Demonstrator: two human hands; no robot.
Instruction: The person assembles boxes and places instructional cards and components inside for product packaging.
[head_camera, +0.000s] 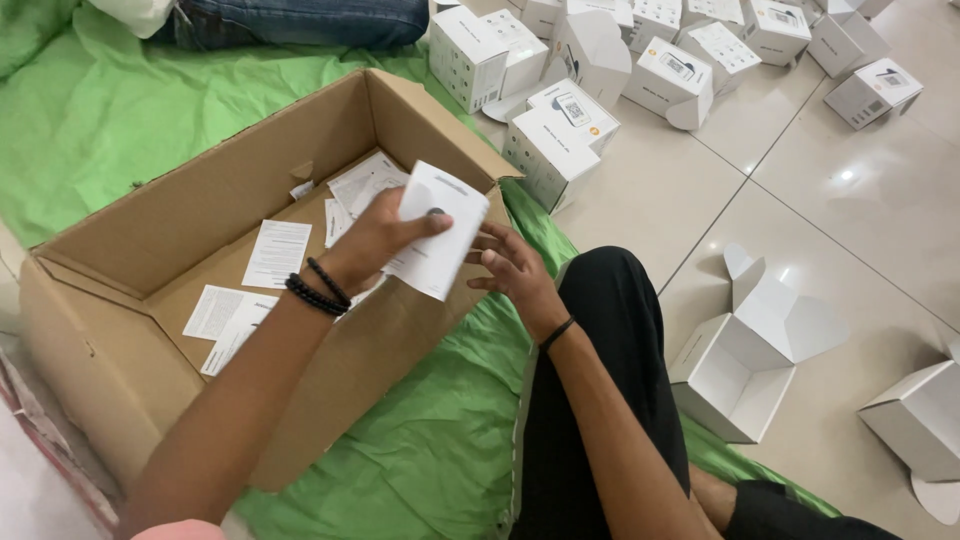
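Gripping a white leaflet (437, 232) over the open cardboard box (200, 210), the left hand (375, 240) pinches it with its thumb on top, while the right hand (510, 268) — fingers spread and loose — touches its lower edge, above the green sheet (430, 440).

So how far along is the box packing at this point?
Closed white boxes are piled on the tiled floor. In hand: the left hand holds a white leaflet over the cardboard carton, the right hand touching it. More leaflets lie inside, and an open white box sits unfilled.
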